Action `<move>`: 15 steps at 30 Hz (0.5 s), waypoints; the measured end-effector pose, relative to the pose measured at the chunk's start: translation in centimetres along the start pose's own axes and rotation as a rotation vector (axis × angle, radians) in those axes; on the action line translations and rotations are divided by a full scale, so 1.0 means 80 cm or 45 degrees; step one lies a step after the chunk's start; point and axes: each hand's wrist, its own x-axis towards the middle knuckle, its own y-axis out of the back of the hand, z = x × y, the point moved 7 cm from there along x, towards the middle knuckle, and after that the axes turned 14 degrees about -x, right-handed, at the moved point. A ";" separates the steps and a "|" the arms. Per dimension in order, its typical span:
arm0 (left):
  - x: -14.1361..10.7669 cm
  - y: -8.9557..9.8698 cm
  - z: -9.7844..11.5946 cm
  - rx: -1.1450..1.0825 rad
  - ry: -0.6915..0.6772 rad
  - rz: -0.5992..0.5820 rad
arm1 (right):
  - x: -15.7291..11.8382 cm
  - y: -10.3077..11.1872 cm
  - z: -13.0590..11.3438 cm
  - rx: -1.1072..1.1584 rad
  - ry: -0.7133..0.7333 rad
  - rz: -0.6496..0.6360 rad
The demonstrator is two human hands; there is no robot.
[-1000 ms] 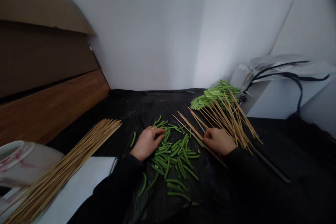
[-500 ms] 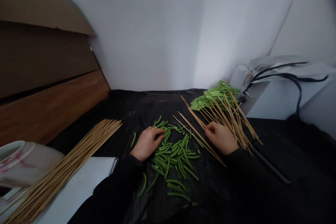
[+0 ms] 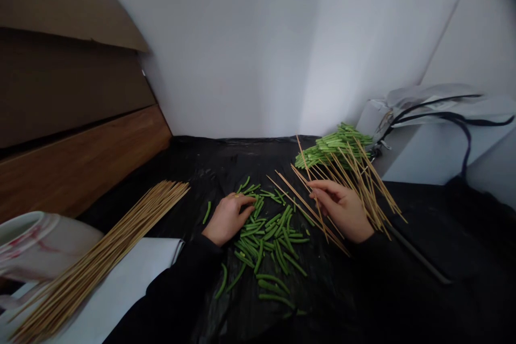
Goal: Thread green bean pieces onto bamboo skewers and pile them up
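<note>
My right hand (image 3: 341, 208) pinches a thin wooden skewer (image 3: 303, 155) between thumb and fingertips, its upper end raised toward the wall. Beside and beneath that hand lie several loose skewers (image 3: 298, 193), slanting across the black plastic. Over the upper left of a spread of cut green bean pieces (image 3: 278, 236) rests my left hand (image 3: 229, 217), its fingers curled and closed, with thumb and index near the beans. What those fingers hold, if anything, is hidden. A pile of skewered green beans (image 3: 332, 146) sits behind my right hand, skewer ends pointing toward me.
Black plastic sheeting (image 3: 197, 158) covers the work surface. At left, a large bundle of skewers (image 3: 121, 244) lies over white paper (image 3: 129, 279) beside a pale jug (image 3: 60, 242). Cardboard (image 3: 72, 75) stands farther left. A white box (image 3: 427, 153) with black straps sits at back right.
My right hand has lifted one skewer from those lying beneath it, tilting its far end more upright. My left hand stays over the beans. The view has shifted slightly.
</note>
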 end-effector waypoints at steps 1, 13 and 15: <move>0.000 0.000 0.000 0.003 0.002 0.001 | -0.001 0.002 -0.004 -0.067 0.062 0.056; -0.003 0.003 0.013 -0.048 -0.097 0.079 | -0.046 -0.003 -0.076 -1.235 0.890 0.614; -0.004 0.000 0.027 -0.061 -0.164 0.077 | -0.053 -0.007 -0.088 -1.300 0.973 0.593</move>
